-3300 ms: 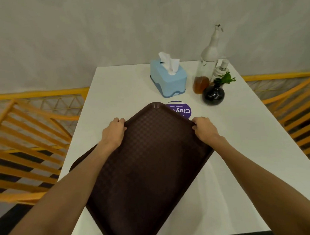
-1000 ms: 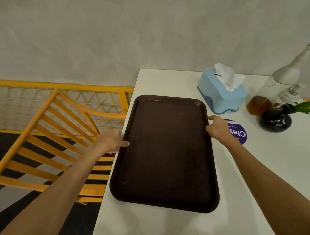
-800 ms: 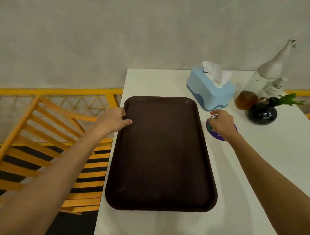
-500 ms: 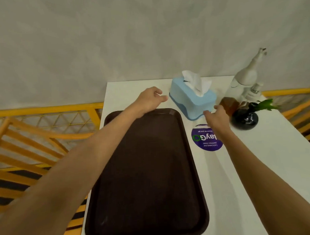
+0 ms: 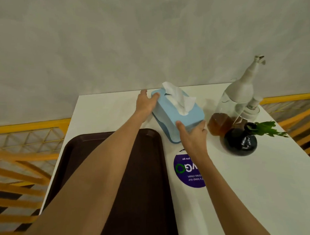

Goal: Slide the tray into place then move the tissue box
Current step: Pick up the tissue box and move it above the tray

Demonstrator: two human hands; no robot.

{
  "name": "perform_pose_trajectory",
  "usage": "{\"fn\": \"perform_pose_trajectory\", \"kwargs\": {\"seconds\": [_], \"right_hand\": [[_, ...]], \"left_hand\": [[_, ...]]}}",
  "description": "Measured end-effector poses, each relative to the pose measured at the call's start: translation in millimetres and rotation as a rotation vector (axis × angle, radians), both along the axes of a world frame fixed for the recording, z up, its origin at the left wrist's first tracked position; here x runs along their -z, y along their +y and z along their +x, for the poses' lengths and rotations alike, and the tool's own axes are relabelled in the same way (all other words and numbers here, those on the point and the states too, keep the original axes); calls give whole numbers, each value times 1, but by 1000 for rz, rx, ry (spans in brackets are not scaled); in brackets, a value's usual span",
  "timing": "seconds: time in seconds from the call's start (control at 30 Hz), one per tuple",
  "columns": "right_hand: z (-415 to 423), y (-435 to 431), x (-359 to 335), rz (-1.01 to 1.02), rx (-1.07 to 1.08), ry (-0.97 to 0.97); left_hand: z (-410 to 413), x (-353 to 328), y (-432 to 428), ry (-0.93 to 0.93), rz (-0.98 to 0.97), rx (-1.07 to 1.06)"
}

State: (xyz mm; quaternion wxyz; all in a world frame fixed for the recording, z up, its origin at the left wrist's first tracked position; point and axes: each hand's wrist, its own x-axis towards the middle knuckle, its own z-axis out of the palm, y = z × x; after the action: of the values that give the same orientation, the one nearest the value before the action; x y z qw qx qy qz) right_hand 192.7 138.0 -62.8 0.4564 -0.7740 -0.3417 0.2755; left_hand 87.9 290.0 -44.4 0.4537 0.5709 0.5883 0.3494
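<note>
Both hands have left the tray [image 5: 149, 170] since a second ago and now bracket the box [image 5: 177, 114]. My left hand [image 5: 145, 103] cups its far-left end, thumb over the top edge; my right hand [image 5: 193, 135] clasps the near-right corner, thumb on the front face, fingers round the side. So each hand grips the box, which I judge a two-ended hold to lift it level without crushing the tissue [image 5: 178, 99] standing between the grips.

Under my left forearm the tray lies flat along the table's [image 5: 258, 184] left side, apparently placed. The box sits at the table's back, just beyond the tray's far-right corner.

Below my right wrist a purple sticker [image 5: 189, 170] reads upside down: "GO", "you go", "keep our", "clean". Right of that grip stand a bottle [image 5: 234, 104] and a dark vase [image 5: 239, 140], close enough to knock.
</note>
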Motion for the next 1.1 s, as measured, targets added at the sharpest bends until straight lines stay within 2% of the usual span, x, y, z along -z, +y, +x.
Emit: {"fn": "perform_pose_trajectory", "kwargs": {"seconds": [0.1, 0.23, 0.53, 0.8, 1.1], "right_hand": [[8, 8, 3, -10, -26, -31], [17, 28, 0, -5, -89, -50], [-3, 96, -8, -8, -293, -93], [-54, 155, -18, 6, -735, 100], [-101, 208, -14, -20, -768, 140]], "left_hand": [[5, 8, 13, -53, -77, 82], [1, 10, 23, -119, -90, 48], [-72, 9, 28, 22, -35, -132], [-171, 12, 38, 13, -31, -311], [-213, 14, 71, 5, -5, -371]]}}
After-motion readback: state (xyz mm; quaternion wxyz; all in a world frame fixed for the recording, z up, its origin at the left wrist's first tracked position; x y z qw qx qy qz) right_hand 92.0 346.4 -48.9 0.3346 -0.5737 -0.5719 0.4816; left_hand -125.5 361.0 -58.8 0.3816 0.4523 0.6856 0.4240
